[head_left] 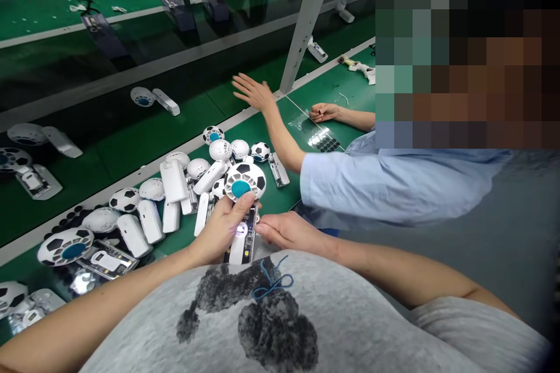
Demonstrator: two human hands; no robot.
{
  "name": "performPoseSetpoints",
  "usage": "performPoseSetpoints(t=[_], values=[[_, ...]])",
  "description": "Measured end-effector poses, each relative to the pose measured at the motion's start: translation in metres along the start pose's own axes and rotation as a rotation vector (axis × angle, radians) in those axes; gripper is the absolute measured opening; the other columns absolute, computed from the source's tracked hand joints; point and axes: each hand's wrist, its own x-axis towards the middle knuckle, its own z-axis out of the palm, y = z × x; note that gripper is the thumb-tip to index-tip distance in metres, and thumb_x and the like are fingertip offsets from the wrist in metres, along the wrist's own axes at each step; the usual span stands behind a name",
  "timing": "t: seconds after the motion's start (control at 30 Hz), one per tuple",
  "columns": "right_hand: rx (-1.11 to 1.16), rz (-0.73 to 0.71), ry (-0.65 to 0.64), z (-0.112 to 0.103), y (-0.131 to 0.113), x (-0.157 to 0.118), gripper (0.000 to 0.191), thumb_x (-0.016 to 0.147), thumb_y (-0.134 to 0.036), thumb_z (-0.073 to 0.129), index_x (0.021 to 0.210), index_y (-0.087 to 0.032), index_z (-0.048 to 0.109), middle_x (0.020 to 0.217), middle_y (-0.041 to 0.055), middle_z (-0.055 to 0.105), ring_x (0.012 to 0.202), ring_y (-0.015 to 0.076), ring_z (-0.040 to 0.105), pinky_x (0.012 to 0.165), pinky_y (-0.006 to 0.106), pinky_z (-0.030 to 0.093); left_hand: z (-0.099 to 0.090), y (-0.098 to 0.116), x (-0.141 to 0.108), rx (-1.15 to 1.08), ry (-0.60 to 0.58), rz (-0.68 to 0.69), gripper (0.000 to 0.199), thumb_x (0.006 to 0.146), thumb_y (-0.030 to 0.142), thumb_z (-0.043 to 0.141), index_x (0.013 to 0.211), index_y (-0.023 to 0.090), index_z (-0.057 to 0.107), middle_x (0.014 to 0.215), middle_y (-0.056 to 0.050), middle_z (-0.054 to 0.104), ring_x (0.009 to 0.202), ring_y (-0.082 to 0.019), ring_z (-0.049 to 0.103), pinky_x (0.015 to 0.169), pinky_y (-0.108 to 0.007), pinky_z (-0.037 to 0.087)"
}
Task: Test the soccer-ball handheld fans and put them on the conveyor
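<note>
Left hand clamped on soccer-patterned gadget, right hand just beside it, fingers bunched together.

The person wears a light grey, mottled top with short, loose sleeves. Across its front runs a dark charcoal print of blotchy, rounded patches with a speckled, sponge-like texture, and near the top of it sits a small blue cord bow with thin loops and loose ends. Both hands are bare, and so are the forearms.
</note>
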Motion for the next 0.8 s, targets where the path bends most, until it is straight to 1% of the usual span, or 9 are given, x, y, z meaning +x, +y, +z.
performPoseSetpoints(t=[0.13,0.2,0.33,0.43,0.5,0.57,0.63,0.7,0.8], values=[[0.115,0.007,0.000,0.000,-0.002,0.002,0.030,0.089,-0.030,0.036,0.066,-0.018,0.052,0.063,-0.0016,0.054,0.058,0.0119,0.049,0.057,0.022,0.037,-0.002,0.000,0.003,-0.034,-0.085,-0.080,0.039,0.069,0.053,0.058,0.078,0.015,0.058,0.059,-0.004,0.060,0.051,-0.016,0.055,0.049,-0.025,0.042],[0.151,-0.006,0.031,0.001,-0.001,0.000,0.026,0.088,-0.028,0.038,0.070,-0.018,0.054,0.066,-0.0013,0.055,0.060,0.0117,0.049,0.057,0.022,0.037,0.003,-0.002,0.002,-0.006,-0.114,-0.052,0.036,0.068,0.049,0.062,0.079,0.015,0.059,0.059,-0.004,0.060,0.051,-0.017,0.056,0.049,-0.027,0.044],[0.145,-0.002,0.091,0.006,0.010,-0.013,0.025,0.085,-0.024,0.041,0.068,-0.015,0.057,0.063,-0.0011,0.056,0.059,0.0112,0.049,0.054,0.021,0.035,0.005,-0.008,0.000,0.101,0.080,0.106,0.028,0.059,0.036,0.072,0.073,0.014,0.060,0.066,-0.005,0.063,0.057,-0.015,0.057,0.054,-0.025,0.046],[0.076,0.068,0.146,0.004,0.028,-0.023,0.029,0.085,-0.027,0.041,0.069,-0.014,0.061,0.064,0.0011,0.059,0.061,0.0126,0.052,0.055,0.021,0.036,-0.029,-0.003,0.020,0.007,0.315,0.115,0.031,0.061,0.041,0.069,0.070,0.013,0.058,0.057,-0.003,0.060,0.048,-0.014,0.054,0.047,-0.024,0.044],[0.104,0.105,0.181,0.000,0.042,-0.025,0.035,0.088,-0.033,0.037,0.073,-0.013,0.063,0.070,0.0034,0.063,0.066,0.0141,0.055,0.059,0.021,0.039,-0.065,0.011,0.047,-0.105,0.480,0.158,0.033,0.062,0.041,0.069,0.072,0.012,0.057,0.056,-0.003,0.059,0.045,-0.014,0.054,0.045,-0.024,0.043],[0.149,0.099,0.147,-0.003,0.054,-0.022,0.039,0.088,-0.038,0.036,0.075,-0.013,0.064,0.074,0.0048,0.065,0.069,0.0155,0.057,0.062,0.022,0.041,-0.101,0.030,0.083,-0.164,0.516,0.192,0.029,0.062,0.035,0.070,0.073,0.012,0.056,0.054,-0.002,0.057,0.045,-0.013,0.054,0.045,-0.025,0.044],[0.183,0.069,0.116,-0.006,0.062,-0.014,0.042,0.088,-0.041,0.037,0.074,-0.014,0.065,0.072,0.0051,0.065,0.068,0.0168,0.059,0.062,0.024,0.043,-0.126,0.047,0.125,-0.172,0.513,0.199,0.022,0.064,0.027,0.069,0.070,0.013,0.053,0.052,0.000,0.054,0.044,-0.013,0.053,0.046,-0.025,0.045],[0.217,0.022,0.129,-0.014,0.068,0.003,0.041,0.086,-0.044,0.040,0.070,-0.015,0.066,0.067,0.0040,0.065,0.066,0.0181,0.059,0.059,0.026,0.045,-0.138,0.058,0.170,-0.145,0.535,0.179,0.018,0.068,0.021,0.066,0.068,0.013,0.051,0.051,0.002,0.051,0.043,-0.011,0.051,0.047,-0.025,0.045],[0.262,-0.037,0.185,-0.041,0.077,0.046,0.032,0.084,-0.044,0.048,0.077,-0.018,0.065,0.074,0.0027,0.066,0.072,0.0188,0.061,0.065,0.030,0.048,-0.138,0.066,0.235,-0.049,0.577,0.124,0.012,0.077,0.020,0.059,0.073,0.011,0.052,0.059,0.002,0.052,0.048,-0.008,0.051,0.051,-0.024,0.046]])
